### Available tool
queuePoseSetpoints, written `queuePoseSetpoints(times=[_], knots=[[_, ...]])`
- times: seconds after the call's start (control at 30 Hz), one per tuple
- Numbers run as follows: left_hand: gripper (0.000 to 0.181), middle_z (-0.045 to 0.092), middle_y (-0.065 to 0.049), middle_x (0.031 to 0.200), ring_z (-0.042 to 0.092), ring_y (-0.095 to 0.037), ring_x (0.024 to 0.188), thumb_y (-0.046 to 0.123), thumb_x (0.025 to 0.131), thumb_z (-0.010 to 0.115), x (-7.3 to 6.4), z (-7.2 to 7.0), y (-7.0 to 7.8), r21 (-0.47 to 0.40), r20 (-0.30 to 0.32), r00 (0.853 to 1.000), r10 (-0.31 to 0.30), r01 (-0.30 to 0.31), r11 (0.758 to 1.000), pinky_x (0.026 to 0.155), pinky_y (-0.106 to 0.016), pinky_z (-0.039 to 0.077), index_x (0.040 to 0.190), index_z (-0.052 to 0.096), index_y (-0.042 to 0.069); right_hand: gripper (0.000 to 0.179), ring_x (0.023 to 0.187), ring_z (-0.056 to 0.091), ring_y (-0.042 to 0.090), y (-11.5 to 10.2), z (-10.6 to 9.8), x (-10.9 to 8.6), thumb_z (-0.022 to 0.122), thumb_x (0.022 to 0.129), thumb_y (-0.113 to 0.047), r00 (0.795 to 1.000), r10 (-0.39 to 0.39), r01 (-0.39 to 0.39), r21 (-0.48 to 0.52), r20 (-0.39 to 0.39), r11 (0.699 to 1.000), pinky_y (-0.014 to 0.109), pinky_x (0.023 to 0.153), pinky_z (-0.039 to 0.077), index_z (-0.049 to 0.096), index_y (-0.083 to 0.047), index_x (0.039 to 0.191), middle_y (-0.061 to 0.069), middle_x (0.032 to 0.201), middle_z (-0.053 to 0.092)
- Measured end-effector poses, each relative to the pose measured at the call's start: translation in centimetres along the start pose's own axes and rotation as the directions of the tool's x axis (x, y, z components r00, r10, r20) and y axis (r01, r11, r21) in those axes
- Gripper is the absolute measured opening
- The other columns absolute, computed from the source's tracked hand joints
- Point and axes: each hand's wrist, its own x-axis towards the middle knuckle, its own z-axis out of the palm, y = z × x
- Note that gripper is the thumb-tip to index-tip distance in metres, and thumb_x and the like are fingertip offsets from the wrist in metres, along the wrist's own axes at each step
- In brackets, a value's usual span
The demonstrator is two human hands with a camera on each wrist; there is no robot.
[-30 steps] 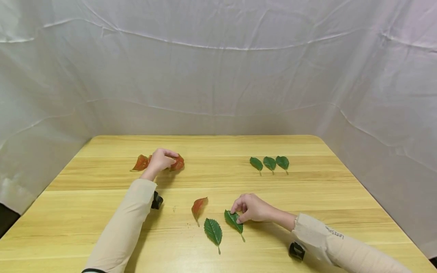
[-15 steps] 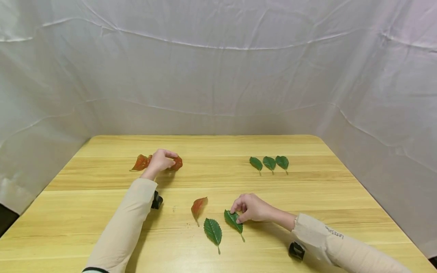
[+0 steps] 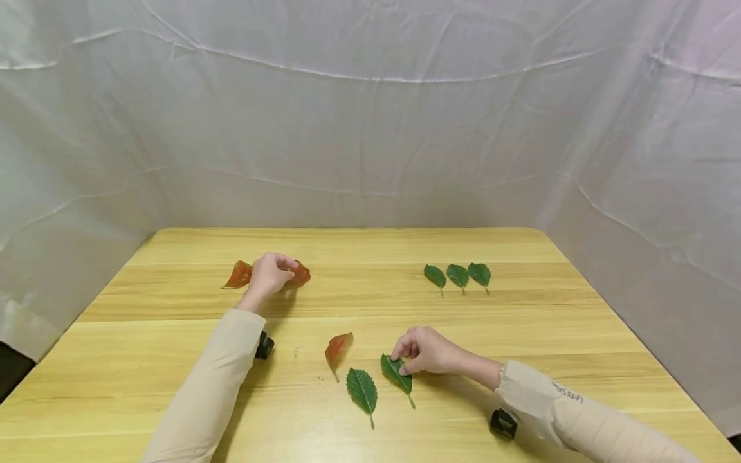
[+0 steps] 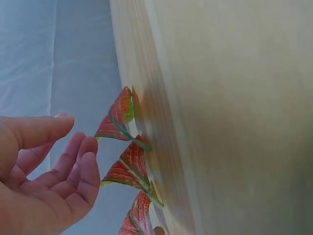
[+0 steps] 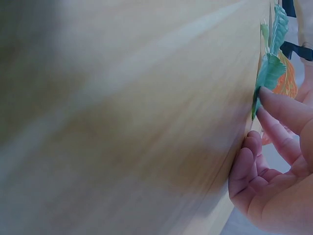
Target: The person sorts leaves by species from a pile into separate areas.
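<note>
At the far left of the table, my left hand hovers with bent fingers beside a red leaf. In the left wrist view its thumb stands apart from the fingers, and the fingertips are close to the nearest red leaf, with nothing pinched between them. Another red leaf shows left of the hand, which partly covers the row. My right hand pinches the edge of a green leaf between thumb and index finger near the front middle; this leaf lies at the tabletop.
Beside the pinched leaf lie a second green leaf and a curled red leaf. Three green leaves form a row at the far right of the wooden table. A pale curtain surrounds the back and sides.
My left hand has shifted very slightly left, and the red leaf at its fingers sits a little further left than a second ago. My right hand stays on the green leaf.
</note>
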Motion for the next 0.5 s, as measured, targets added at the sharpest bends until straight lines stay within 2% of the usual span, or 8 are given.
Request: queuePoseSetpoints(times=[0.23, 0.5], knots=[[0.014, 0.062, -0.019, 0.096, 0.056, -0.031, 0.09, 0.0, 0.084, 0.058, -0.5, 0.08, -0.06, -0.016, 0.021, 0.999, 0.032, -0.031, 0.999, 0.077, -0.041, 0.045, 0.095, 0.065, -0.005, 0.01, 0.068, 0.044, 0.007, -0.08, 0.05, 0.06, 0.072, 0.075, -0.012, 1.0, -0.025, 0.025, -0.007, -0.009, 1.0, 0.022, 0.061, 0.041, 0.068, -0.006, 0.081, -0.003, 0.075, 0.051], [0.014, 0.063, -0.016, 0.094, 0.057, -0.029, 0.087, 0.003, 0.084, 0.06, -0.84, 0.27, 0.37, -0.044, 0.087, 0.995, 0.056, -0.052, 0.998, 0.075, -0.039, 0.046, 0.095, 0.065, -0.004, 0.014, 0.066, 0.043, 0.008, -0.12, 0.08, 0.12, 0.074, 0.073, -0.016, 0.999, -0.037, 0.037, -0.008, -0.006, 0.999, 0.022, 0.059, 0.041, 0.067, -0.006, 0.08, -0.002, 0.073, 0.051]])
